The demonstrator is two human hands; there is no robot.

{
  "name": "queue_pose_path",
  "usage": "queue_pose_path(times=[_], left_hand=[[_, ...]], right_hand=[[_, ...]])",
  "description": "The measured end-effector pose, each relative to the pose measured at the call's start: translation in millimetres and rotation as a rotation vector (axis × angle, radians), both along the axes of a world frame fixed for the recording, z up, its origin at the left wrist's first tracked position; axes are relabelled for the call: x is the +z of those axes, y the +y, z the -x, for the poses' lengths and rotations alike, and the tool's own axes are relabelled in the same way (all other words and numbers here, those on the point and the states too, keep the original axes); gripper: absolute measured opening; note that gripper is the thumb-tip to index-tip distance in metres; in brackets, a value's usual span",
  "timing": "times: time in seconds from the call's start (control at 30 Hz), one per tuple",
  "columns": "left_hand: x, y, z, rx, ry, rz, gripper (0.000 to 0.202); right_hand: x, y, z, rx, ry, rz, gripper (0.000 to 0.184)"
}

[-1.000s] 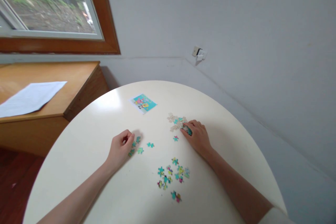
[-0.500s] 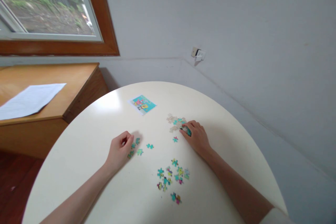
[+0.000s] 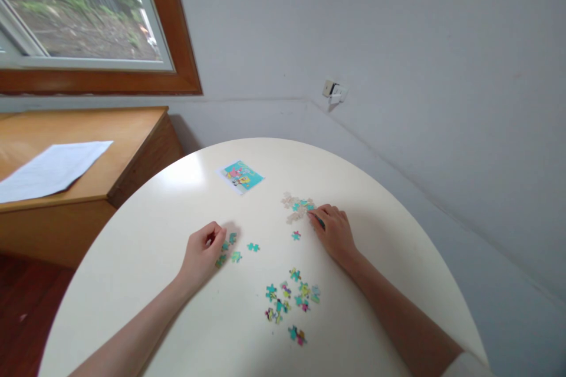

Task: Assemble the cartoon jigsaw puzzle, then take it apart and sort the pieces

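Observation:
My left hand (image 3: pixel 205 251) rests on the table in a loose fist, with nothing visible in it. Several teal and green puzzle pieces (image 3: pixel 236 257) lie beside it, some partly behind its fingers. At the right edge of a pile of puzzle pieces (image 3: pixel 292 202), mostly grey backs up with some teal faces, is my right hand (image 3: pixel 332 232). Its thumb and fingers are drawn together around a dark teal puzzle piece (image 3: pixel 317 221), mostly hidden by the hand. A single teal and pink piece (image 3: pixel 296 235) lies just left of that hand.
Several colourful puzzle pieces (image 3: pixel 280 305) are scattered near the front of the round white table (image 3: pixel 380 330). A cartoon picture card (image 3: pixel 241 177) lies toward the back. A wooden cabinet (image 3: pixel 145 153) with paper sheets (image 3: pixel 53 169) stands at left, and walls border the back and right.
My right thumb and fingers have closed in more, covering the pieces that showed between them. My left hand has stayed in place.

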State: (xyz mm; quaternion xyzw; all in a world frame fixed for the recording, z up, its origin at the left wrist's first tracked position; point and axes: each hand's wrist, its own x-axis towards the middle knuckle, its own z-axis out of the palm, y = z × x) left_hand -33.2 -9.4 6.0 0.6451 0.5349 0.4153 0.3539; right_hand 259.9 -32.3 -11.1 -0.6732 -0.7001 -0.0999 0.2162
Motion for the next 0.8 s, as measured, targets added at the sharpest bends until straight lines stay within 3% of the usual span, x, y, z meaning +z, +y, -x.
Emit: queue_pose_path(times=[0.17,0.33,0.53,0.8], left_hand=[[0.2,0.0,-0.1,0.001,-0.002,0.006,0.033],[-1.5,0.4,1.1,-0.001,-0.004,0.007,0.033],[-2.3,0.0,1.4,-0.005,-0.002,0.004,0.033],[-3.5,0.7,1.8,-0.009,0.005,0.014,0.033]], right_hand=[[-3.1,2.2,-3.2,-0.002,-0.034,-0.128,0.025],[-9.6,4.2,-5.3,0.056,0.114,-0.276,0.029],[-8.6,0.0,-2.1,0.152,0.381,-0.208,0.026],[-7.4,-1.0,-0.7,0.191,0.486,-0.179,0.019]])
